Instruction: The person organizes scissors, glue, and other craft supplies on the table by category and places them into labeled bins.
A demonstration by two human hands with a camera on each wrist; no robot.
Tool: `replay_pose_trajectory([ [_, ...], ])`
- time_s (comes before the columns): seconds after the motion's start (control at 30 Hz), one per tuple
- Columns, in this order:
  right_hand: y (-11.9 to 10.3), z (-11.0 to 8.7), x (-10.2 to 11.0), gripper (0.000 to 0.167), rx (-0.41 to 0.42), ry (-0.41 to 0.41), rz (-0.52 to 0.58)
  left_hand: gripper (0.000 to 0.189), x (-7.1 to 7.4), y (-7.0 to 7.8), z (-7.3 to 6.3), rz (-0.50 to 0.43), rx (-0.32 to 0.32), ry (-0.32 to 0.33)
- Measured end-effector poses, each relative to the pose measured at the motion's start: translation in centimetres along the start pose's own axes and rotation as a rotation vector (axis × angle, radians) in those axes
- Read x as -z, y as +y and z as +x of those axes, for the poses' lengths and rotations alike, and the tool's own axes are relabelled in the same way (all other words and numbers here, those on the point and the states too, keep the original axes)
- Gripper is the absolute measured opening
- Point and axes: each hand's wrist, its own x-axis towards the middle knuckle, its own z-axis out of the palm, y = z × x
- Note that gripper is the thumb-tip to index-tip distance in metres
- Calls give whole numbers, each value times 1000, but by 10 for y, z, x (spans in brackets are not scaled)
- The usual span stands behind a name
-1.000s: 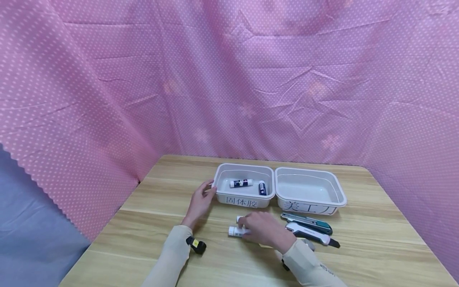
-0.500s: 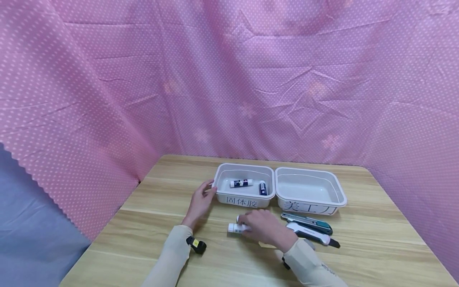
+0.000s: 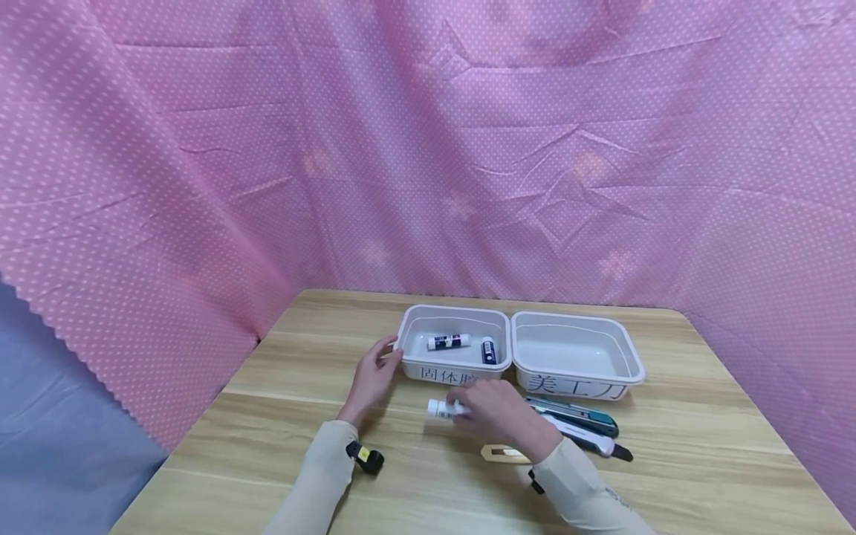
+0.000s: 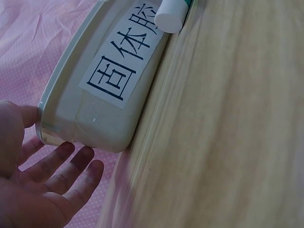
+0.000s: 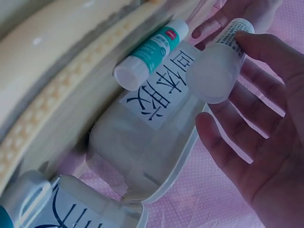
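My right hand (image 3: 498, 412) pinches a white glue stick (image 5: 216, 71) between thumb and fingers, its white cap (image 3: 435, 407) pointing left in the head view. Just in front of the left plastic box (image 3: 458, 308), a green-and-white glue stick (image 5: 154, 50) lies on the table, mostly hidden from the head view by that hand. My left hand (image 3: 369, 379) touches the box's left corner; in the left wrist view the thumb is at the rim and the loosely spread fingers (image 4: 64, 175) reach its end wall. Two dark blue-and-white glue sticks (image 3: 448, 342) lie inside this box.
A second plastic box (image 3: 568, 318) stands right beside the first. Before it lie a green-and-grey utility knife (image 3: 582, 418) and a white-and-black one (image 3: 611, 447). A yellow utility knife (image 3: 501, 454) shows partly below my right forearm. Pink dotted cloth (image 3: 468, 148) hangs behind the table.
My right hand has lifted the glue stick off the table and moved it slightly away from me, toward the left box. More of the yellow knife shows. My left hand stays put.
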Motion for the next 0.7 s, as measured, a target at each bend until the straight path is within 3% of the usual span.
replay_pose_trajectory([
  [0.23,6,0,6,20,19,92,-30,44,-1,-2,0,-9,-35,6],
  [0.4,10,2,12,21,-17,102,-9,43,-3,-4,2,-29,-81,22],
  [0.7,20,4,21,21,-37,169,-20,43,-2,-4,1,-15,-70,22],
])
